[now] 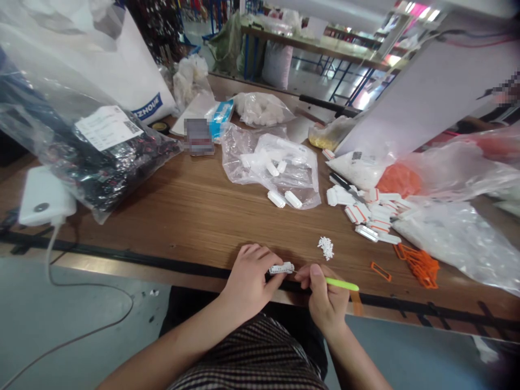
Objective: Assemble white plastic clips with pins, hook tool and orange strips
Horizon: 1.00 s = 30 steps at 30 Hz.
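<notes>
My left hand [252, 276] pinches a small white plastic housing [281, 268] at the table's front edge; a row of tiny details runs along its top. Between the fingers of my right hand [327, 295] is a thin tool with a bright green handle [342, 284]. Its fine tip meets or nearly meets the right end of the housing; I cannot tell which. Beyond my right hand lies a small pile of tiny white pieces [325, 247]. One orange rectangular frame [381, 271] lies to the right, beside a heap of similar orange frames [424, 268].
White housings, some orange-striped, form a pile [371, 211] at right. Two more white housings [284, 199] lie by an open clear bag [270, 157]. A bag of dark parts [109, 162] and a white power strip [45, 197] stand left. Clear bags [467, 244] crowd the right.
</notes>
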{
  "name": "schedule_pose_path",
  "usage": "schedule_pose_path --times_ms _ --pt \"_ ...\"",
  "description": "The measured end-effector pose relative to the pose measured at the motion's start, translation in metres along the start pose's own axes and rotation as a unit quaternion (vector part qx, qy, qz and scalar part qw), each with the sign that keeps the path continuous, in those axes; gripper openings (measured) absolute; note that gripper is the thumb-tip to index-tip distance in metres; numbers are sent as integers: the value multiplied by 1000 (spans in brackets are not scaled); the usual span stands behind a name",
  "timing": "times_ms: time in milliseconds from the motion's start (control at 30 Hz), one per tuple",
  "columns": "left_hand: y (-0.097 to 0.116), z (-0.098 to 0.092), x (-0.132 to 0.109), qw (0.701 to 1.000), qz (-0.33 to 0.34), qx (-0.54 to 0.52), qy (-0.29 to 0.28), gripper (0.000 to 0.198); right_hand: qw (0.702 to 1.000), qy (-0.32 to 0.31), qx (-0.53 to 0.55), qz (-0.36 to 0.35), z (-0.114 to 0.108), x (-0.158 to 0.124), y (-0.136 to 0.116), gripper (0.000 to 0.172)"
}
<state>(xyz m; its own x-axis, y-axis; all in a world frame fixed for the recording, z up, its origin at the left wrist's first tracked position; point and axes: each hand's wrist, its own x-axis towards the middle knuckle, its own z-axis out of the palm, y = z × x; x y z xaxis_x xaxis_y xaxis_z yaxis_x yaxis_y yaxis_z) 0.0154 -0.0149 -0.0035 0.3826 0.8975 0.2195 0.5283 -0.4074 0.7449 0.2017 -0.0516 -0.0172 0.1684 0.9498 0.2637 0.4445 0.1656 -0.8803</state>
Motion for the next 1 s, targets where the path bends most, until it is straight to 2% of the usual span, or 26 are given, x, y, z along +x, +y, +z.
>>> schedule_pose_path --times_ms 400,733,1000 --pt "2 0 0 1000 -2 -2 2 7 1000 -14 -26 -8 1 -1 5 38" --pt "-1 1 -1 1000 0 -6 5 10 997 -24 -46 -54 -1 1 -1 38" --pt "-1 1 -1 1000 1 -7 6 8 996 -23 -64 -53 2 3 -1 37"
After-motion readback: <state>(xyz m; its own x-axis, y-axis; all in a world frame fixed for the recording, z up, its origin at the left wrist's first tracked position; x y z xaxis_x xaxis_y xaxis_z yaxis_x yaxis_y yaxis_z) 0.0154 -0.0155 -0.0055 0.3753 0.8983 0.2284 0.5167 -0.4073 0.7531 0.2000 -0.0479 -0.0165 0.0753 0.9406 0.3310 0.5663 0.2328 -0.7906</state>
